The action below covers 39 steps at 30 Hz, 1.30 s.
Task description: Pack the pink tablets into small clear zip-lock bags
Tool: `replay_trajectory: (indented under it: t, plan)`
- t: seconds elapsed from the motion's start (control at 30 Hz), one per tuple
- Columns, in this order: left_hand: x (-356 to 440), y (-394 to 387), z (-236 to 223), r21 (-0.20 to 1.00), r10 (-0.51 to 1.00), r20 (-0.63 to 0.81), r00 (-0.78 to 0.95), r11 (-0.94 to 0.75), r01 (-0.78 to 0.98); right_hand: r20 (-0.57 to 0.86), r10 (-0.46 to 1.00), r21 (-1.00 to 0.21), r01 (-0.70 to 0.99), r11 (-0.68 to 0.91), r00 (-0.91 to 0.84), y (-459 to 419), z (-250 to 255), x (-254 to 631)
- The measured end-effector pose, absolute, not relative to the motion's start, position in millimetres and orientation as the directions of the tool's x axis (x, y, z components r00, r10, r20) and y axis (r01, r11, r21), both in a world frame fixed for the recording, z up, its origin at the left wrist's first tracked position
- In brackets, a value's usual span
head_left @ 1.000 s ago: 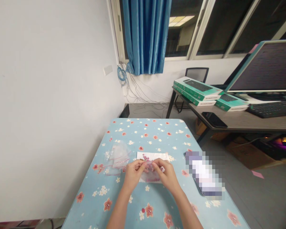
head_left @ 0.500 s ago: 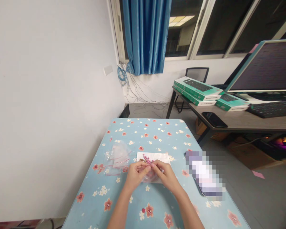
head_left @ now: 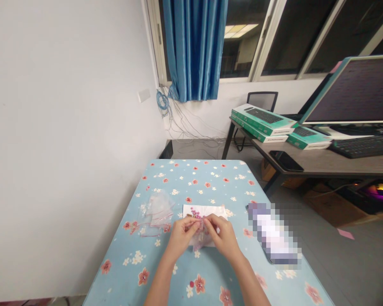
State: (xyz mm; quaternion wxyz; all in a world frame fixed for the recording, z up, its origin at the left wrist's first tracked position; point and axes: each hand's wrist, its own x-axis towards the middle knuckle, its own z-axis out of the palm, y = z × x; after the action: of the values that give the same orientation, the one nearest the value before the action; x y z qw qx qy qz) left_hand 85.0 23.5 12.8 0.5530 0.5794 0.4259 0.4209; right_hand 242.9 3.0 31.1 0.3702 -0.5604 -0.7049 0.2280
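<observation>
My left hand (head_left: 181, 238) and my right hand (head_left: 223, 238) pinch the top of a small clear zip bag (head_left: 199, 240) from both sides, with the fingertips nearly meeting. The bag hangs bunched between them, and pinkish contents show through it. It sits over a white paper sheet (head_left: 207, 211) lying on the flowered blue tablecloth (head_left: 166, 263). A cluster of pink beads (head_left: 195, 213) lies on the paper just beyond my hands. Left of my left hand lies a crumpled pile of clear zip bags (head_left: 156, 212) with red seals.
A pixelated blurred patch (head_left: 272, 233) covers something at the table's right edge. Beyond the table stands a grey desk (head_left: 338, 165) with green keyboard boxes (head_left: 263, 121), a phone (head_left: 285, 160), a monitor (head_left: 354, 87) and a keyboard (head_left: 364, 146). A white wall (head_left: 83, 127) runs along the left.
The bag was flatter against the paper a second ago. It now bunches and hangs between my hands, which have drawn closer together. The view has shifted only slightly.
</observation>
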Motion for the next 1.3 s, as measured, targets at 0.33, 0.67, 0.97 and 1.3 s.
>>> replay_trajectory:
  t: [0.33, 0.67, 0.97, 1.3]
  plan:
    - [77.4, 23.9, 12.2, 0.996, 0.933, -0.071, 0.354, 0.084, -0.022, 0.252, 0.962, -0.814, 0.513, 0.272, -0.109, 3.9, 35.6, 251.2]
    - [76.2, 22.6, 21.6, 0.992, 0.969, -0.05, 0.242, 0.076, -0.098, 0.209, 0.974, -0.92, 0.32, 0.227, -0.09, 6.5, 38.6, 253.2]
    - [78.9, 28.1, 7.4, 0.99, 0.993, 0.112, 0.036, -0.108, -0.085, 0.167, 0.986, -0.968, 0.196, 0.159, 0.026, 22.2, 33.5, 250.5]
    - [80.8, 32.3, 3.6, 0.99, 0.99, 0.141, -0.03, -0.14, 0.024, 0.113, 0.984, -0.938, 0.342, 0.058, 0.141, 122.2, 9.7, 303.2]
